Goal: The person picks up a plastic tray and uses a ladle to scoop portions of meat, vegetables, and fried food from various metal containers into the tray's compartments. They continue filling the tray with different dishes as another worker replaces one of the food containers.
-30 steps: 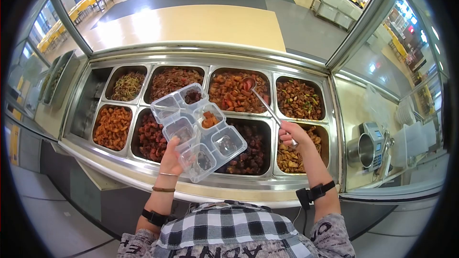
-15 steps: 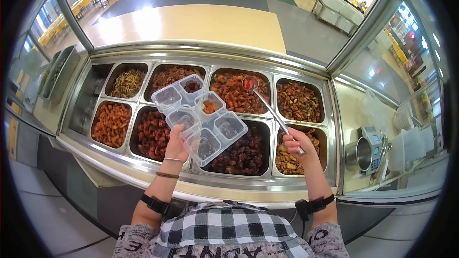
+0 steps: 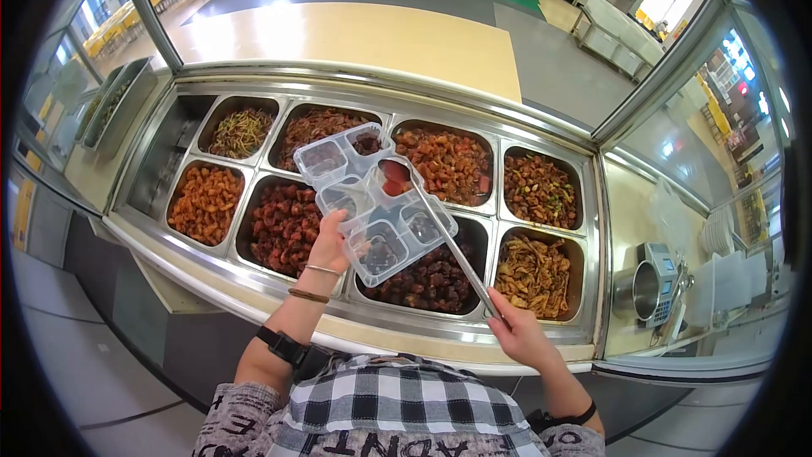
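Observation:
My left hand (image 3: 328, 245) grips the near edge of a clear plastic compartment container (image 3: 382, 264), held tilted over the food pans. One far compartment holds some dark food (image 3: 369, 144); the nearest compartments look bare. My right hand (image 3: 518, 334) is closed around the long metal handle of a ladle (image 3: 461, 258). The bowl of the ladle, with reddish food (image 3: 394, 176) in it, overlaps the container's middle compartment. Beneath the container sit a pan of dark brown chunks (image 3: 431, 279) and a pan of reddish meat pieces (image 3: 283, 220).
Around these are pans of orange-brown stew (image 3: 457, 161), mixed diced food (image 3: 541, 190), noodle-like strips (image 3: 533, 275), orange fried pieces (image 3: 203, 203) and sprouts (image 3: 241, 133). A scale (image 3: 664, 275) and a metal pot (image 3: 636, 292) stand at the right. Glass panels with metal posts frame the counter.
My right hand has brought the ladle from the stew pan toward me and left, over the container. The container appears slightly further right as the view shifted.

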Available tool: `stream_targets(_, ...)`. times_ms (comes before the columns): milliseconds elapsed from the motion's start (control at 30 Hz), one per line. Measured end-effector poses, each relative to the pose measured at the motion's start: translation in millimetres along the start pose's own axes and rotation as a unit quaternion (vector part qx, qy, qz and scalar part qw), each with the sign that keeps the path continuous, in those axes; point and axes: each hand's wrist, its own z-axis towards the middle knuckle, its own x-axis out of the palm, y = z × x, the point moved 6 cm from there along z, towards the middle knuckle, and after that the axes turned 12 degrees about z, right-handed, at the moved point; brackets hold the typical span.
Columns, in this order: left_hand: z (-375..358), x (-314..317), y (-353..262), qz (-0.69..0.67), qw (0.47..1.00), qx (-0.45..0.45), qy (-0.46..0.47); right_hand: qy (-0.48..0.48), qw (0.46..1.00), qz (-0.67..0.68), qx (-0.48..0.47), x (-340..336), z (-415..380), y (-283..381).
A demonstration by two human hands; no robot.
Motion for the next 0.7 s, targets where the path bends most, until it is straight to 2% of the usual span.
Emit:
stream_targets(33,-4,4,-2,-0.002,1.0,0.002,-0.002,-0.015,0.981,-0.137,-0.14,5,-3,12)
stream_targets(200,-9,3,0,-0.01,1.0,0.005,0.018,-0.026,0.99,-0.113,-0.079,0,-9,9)
stream_targets(233,-10,2,0,-0.009,1.0,0.006,0.019,-0.023,0.996,0.088,0.024,-4,-8,-4)
stream_targets(267,-10,2,1,-0.007,1.0,0.007,0.021,-0.02,0.95,0.285,0.126,-2,-9,-15)
stream_targets(400,-14,-10,8,-0.024,0.998,-0.002,0.061,-0.069,0.964,0.243,0.085,-18,17,-20)
stream_targets(567,-43,-23,0,-0.021,1.0,0.0,0.023,-0.099,0.971,0.195,0.101,-31,41,-52)
stream_targets(667,-54,-32,-6,-0.016,1.0,0.013,0.011,-0.141,0.912,0.359,0.137,-36,49,-69)
stream_targets(700,-56,-33,-6,-0.014,1.0,0.01,0.014,-0.145,0.911,0.36,0.138,-36,52,-70)
